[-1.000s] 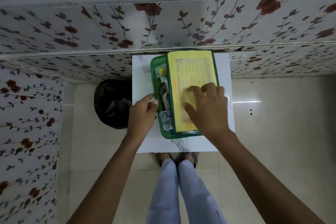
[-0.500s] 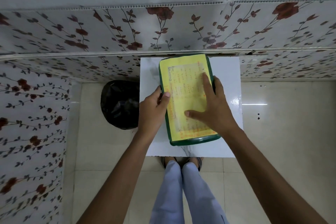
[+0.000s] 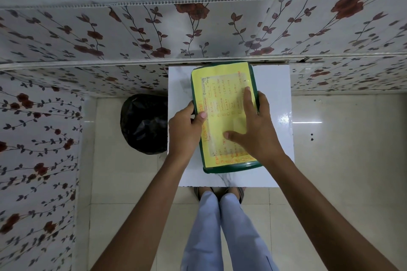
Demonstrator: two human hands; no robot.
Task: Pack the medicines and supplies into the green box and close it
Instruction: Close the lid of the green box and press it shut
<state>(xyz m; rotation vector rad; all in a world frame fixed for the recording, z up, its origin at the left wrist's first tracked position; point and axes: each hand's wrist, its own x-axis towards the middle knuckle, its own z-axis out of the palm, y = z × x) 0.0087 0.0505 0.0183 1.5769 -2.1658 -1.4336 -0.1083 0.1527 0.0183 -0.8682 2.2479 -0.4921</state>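
Pressing down on the green plastic box [image 3: 231, 166] near the bench's [image 3: 273, 99] back edge: right hand [image 3: 253, 130] flat and open on its yellow-labelled lid [image 3: 222, 94], left hand [image 3: 187, 130] gripping the lid's edge. Uneven pressure could leave 1 side unlatched.

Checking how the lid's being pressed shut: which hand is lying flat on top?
The right hand, palm spread on the yellow lid. The left hand only grips the box's left edge.

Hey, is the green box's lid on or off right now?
On. The yellow-labelled lid covers the green box completely; no contents show.
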